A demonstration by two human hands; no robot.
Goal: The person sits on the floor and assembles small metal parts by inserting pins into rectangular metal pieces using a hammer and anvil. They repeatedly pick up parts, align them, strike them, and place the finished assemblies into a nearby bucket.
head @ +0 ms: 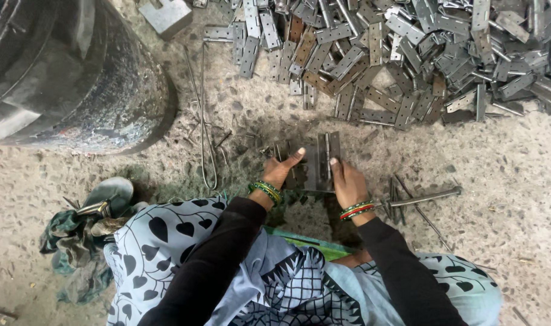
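Note:
I crouch over a speckled stone floor. My left hand (281, 170) and my right hand (347, 181) both grip a grey metal hinge (324, 158), held upright on the floor between them. The left thumb presses the hinge's left leaf; the right fingers hold its right edge. Both wrists carry coloured bangles. A large heap of similar metal hinges (402, 54) covers the floor beyond my hands.
A big dark round drum (70, 72) stands at the upper left. A thin bent wire (204, 121) lies beside it. Metal rods (423, 198) lie right of my right hand. A small metal block (165, 15) sits at the top. Crumpled cloth (76, 241) lies lower left.

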